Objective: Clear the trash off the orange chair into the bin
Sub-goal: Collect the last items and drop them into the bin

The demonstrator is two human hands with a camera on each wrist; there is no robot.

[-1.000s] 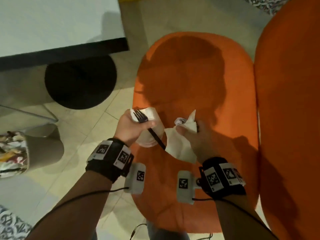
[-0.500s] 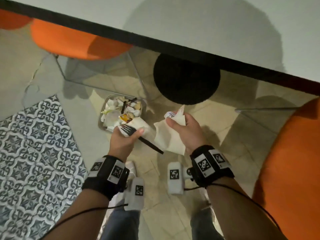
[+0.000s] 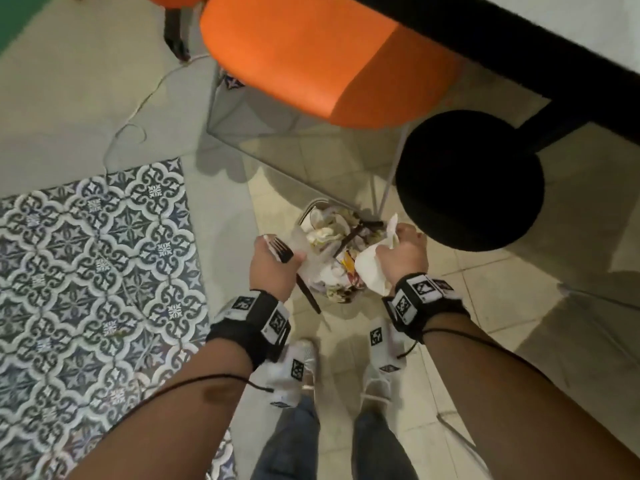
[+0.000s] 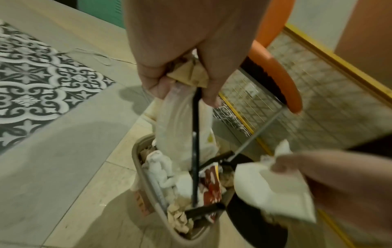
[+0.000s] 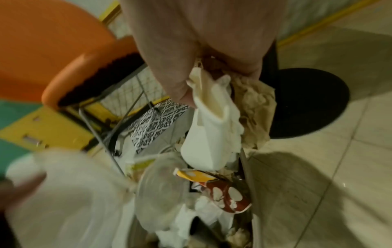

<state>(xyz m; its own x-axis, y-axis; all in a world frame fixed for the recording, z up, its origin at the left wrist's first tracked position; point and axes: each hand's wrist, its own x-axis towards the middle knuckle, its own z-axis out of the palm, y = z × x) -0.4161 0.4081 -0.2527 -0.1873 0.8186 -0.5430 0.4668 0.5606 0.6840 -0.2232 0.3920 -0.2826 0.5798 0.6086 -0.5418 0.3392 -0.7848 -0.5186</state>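
Observation:
My left hand (image 3: 277,254) grips a black plastic fork (image 3: 306,296) together with a clear plastic lid (image 4: 180,127) and a scrap of brown paper (image 4: 188,75), just above the left side of the bin (image 4: 137,151). The fork's handle (image 4: 195,159) points down into the bin. My right hand (image 3: 398,244) pinches a white napkin (image 3: 372,271) and some crumpled brown paper (image 5: 254,104) over the bin's right side. The bin (image 3: 313,207) stands on the floor, filled with papers, wrappers and black cutlery.
An orange chair (image 3: 311,53) on a wire frame stands just beyond the bin. The table's round black base (image 3: 467,181) is at the right, under the dark-edged tabletop (image 3: 519,53). Patterned floor tiles (image 3: 86,254) lie left. My shoes (image 3: 298,368) are close to the bin.
The view has swung from the orange chair seat to the floor bin. Both hands have carried the fork, lid and napkin from the seat to just above the bin.

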